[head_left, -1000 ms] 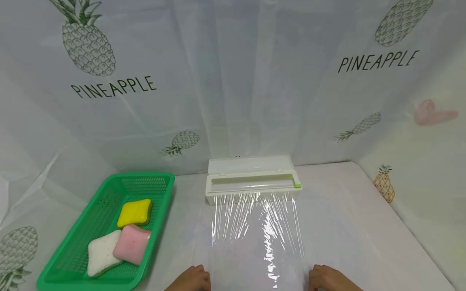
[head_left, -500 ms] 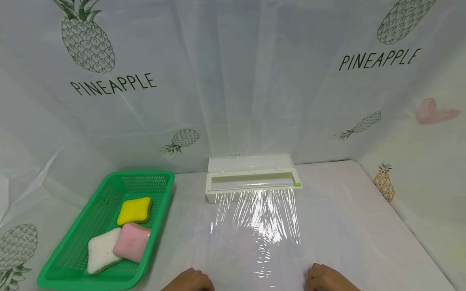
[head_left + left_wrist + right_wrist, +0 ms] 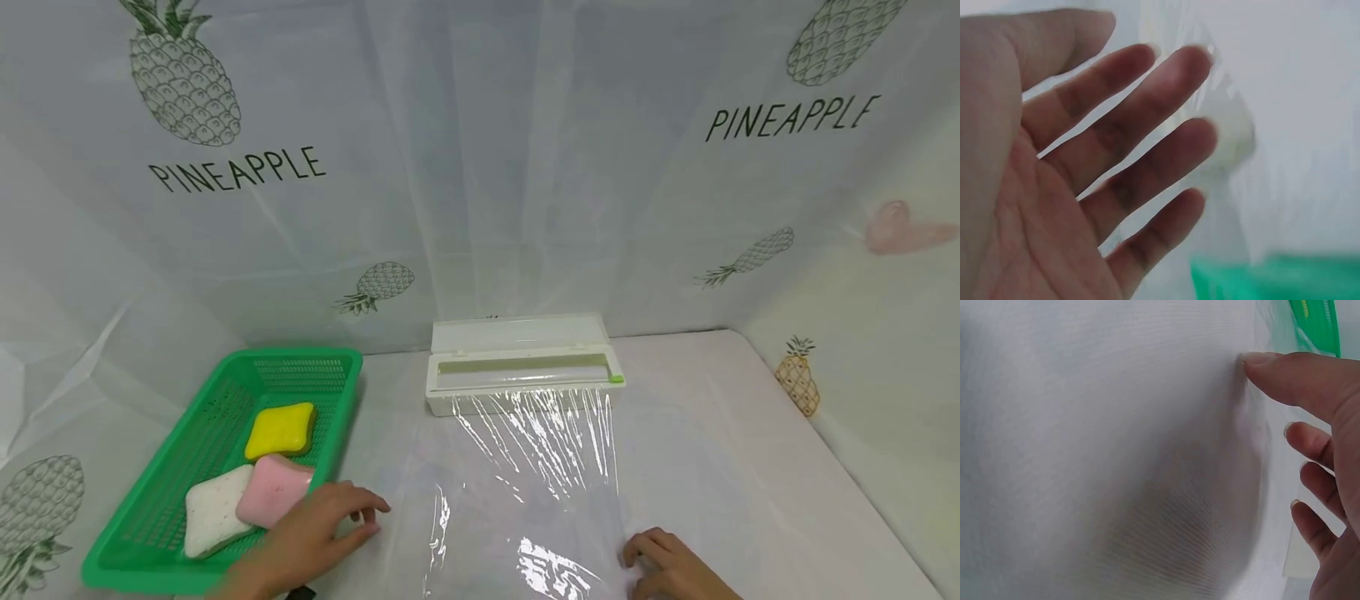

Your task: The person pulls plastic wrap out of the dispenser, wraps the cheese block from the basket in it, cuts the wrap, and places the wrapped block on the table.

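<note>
Film [image 3: 532,492] ran lengthwise from its dispenser [image 3: 525,386], pinched by the nearer right hand [image 3: 667,567], with the left hand [image 3: 318,529] leftward, empty and loosely spread.

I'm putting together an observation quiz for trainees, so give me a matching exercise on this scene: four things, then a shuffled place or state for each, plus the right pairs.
1. clear film
2. left hand
3. white box
4. yellow block

A. in the green basket
B. open, its lid raised
C. spread and holding nothing
D. see-through, with shiny creases

Pairs: 1-D, 2-C, 3-B, 4-A.
</note>
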`<move>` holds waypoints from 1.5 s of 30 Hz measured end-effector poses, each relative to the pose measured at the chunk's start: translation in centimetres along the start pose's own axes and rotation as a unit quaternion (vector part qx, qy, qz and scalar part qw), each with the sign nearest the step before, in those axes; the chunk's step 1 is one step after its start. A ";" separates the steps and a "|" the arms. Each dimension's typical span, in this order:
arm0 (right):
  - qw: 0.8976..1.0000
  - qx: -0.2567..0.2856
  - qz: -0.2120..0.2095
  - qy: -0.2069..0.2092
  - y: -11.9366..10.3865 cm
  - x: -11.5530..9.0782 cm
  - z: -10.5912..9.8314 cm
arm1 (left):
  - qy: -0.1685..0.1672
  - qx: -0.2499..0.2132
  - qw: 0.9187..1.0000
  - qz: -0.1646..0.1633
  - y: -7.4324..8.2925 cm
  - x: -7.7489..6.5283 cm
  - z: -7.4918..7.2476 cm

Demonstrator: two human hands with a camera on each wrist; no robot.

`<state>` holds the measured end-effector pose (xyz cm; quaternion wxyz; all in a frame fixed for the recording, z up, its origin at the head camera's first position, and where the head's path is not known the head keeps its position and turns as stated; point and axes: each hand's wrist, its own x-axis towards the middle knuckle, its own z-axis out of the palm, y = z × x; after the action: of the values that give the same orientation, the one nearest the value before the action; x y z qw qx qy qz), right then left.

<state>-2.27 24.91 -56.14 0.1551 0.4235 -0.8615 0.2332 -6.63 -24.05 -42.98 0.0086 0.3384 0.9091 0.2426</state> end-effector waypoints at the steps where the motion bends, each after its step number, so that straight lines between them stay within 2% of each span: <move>1: 1.000 0.000 -0.004 0.004 0.0 0.0 0.0 | 0.029 0.015 0.999 0.014 -0.7 -0.1 -0.7; 4: 1.000 0.005 -0.014 0.011 0.1 -0.1 0.0 | 0.050 0.033 0.998 -0.033 -2.5 -0.8 -2.8; 6: 1.000 0.013 -0.019 0.012 0.2 -0.1 0.1 | 0.051 0.032 0.996 -0.067 -3.6 -1.4 -3.7; 8: 1.000 0.017 -0.019 0.010 0.2 0.0 0.1 | 0.050 0.039 0.994 -0.093 -4.7 -1.9 -4.3; 11: 1.000 0.022 -0.013 0.005 0.2 -0.1 0.2 | 0.037 0.018 0.993 -0.110 -6.1 -2.5 -4.7; 16: 0.999 0.030 -0.026 0.006 0.5 -0.2 0.4 | 0.030 0.018 0.995 -0.097 -8.3 -2.7 -4.9; 19: 0.998 0.037 -0.041 0.012 0.7 -0.1 0.6 | 0.036 0.049 0.997 -0.055 -9.4 -2.9 -5.1; 22: 0.998 0.043 -0.046 0.014 0.9 -0.1 0.6 | 0.014 0.083 0.996 -0.028 -10.2 -3.2 -5.1; 25: 0.998 0.043 -0.033 0.009 0.7 -0.2 0.5 | -0.023 0.106 0.993 -0.039 -10.6 -3.3 -5.1; 30: 1.000 0.027 -0.007 -0.003 0.3 -0.1 0.4 | -0.062 0.125 0.986 -0.096 -10.7 -3.6 -5.0; 33: 1.000 0.020 -0.008 -0.008 0.3 -0.1 0.3 | -0.065 0.144 0.982 -0.101 -10.9 -3.6 -4.6; 37: 1.000 0.023 -0.005 -0.009 0.3 -0.1 0.4 | -0.052 0.158 0.981 -0.100 -10.9 -3.5 -4.3; 42: 1.000 0.026 -0.006 0.001 0.2 -0.1 0.5 | -0.042 0.179 0.979 -0.091 -10.7 -3.3 -4.4; 45: 1.000 0.026 -0.007 0.006 0.2 -0.2 0.5 | -0.041 0.204 0.974 -0.086 -10.5 -3.2 -4.6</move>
<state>-2.39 24.86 -56.75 0.1504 0.4317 -0.8515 0.2567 -11.38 -34.89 -44.13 -0.0029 0.2635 0.9640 0.0364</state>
